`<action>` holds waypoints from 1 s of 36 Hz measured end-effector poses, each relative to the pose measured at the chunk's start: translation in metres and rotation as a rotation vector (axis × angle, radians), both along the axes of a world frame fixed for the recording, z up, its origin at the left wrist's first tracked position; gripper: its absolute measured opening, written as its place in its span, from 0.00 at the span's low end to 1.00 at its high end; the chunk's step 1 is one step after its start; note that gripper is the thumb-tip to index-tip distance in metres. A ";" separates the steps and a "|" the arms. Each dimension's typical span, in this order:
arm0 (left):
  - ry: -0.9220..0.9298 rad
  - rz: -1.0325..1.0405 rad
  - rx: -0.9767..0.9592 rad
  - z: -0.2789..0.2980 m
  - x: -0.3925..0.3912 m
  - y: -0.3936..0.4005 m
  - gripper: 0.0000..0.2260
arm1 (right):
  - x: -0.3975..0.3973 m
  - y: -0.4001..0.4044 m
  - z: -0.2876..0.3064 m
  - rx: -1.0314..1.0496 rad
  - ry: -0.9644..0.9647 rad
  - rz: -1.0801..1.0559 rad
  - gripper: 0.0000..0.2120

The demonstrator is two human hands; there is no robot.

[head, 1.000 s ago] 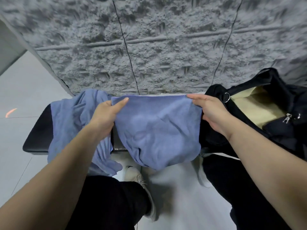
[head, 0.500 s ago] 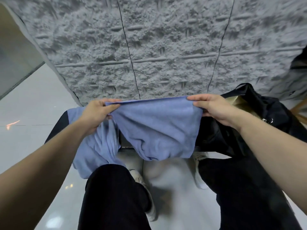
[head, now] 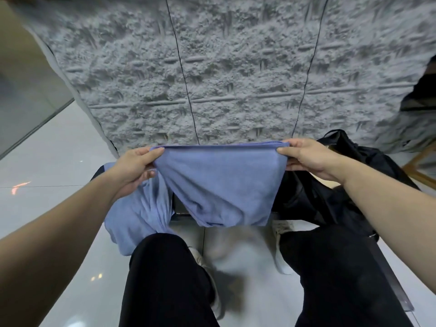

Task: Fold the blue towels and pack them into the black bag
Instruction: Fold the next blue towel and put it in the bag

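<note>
- The left hand (head: 135, 167) pinches the top left corner of a blue towel (head: 221, 185), thumb on the near face and fingers curled behind the cloth.
- The right hand (head: 306, 156) pinches the top right corner the same way, thumb tip on the near side, fingers wrapped over the doubled edge.
- Between the two hands the top edge runs taut and nearly level, showing more than one layer at the right corner.
- The towel hangs free below that edge, narrowing downward to a bunched lower hem above the floor (head: 59, 161).
- Both forearms reach in from the lower corners of the view, bare to the frame edge.
- A second towel (head: 136, 215) lies crumpled just behind and below the left hand, draped over the left end of a dark bench (head: 179, 208) and spilling down toward the left knee.
- The bag (head: 349, 175) sits on the right end of the bench, behind the right hand and wrist, its black fabric slumped; whether its mouth is open cannot be told here.
- Black trousers (head: 169, 279) cover both legs at the bottom of the view, with a pale shoe (head: 280, 246) on the glossy floor between them.
- A rough grey wall (head: 236, 67) with thin dark seams fills the upper part of the view.
</note>
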State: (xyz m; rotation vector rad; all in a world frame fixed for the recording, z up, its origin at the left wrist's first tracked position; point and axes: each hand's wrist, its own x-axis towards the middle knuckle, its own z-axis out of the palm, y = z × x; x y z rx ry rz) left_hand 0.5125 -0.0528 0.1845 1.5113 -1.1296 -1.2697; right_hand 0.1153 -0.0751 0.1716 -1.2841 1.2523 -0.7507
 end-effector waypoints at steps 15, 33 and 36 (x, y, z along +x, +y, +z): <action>0.087 0.021 0.051 -0.012 -0.008 -0.007 0.11 | 0.000 -0.006 -0.013 0.068 -0.082 -0.116 0.09; -0.024 0.078 -0.114 0.056 -0.015 -0.089 0.08 | 0.017 -0.073 0.047 -0.072 -0.033 -0.276 0.07; 0.008 0.124 -0.222 0.075 -0.026 -0.094 0.07 | 0.019 -0.084 0.060 -0.085 -0.110 -0.291 0.08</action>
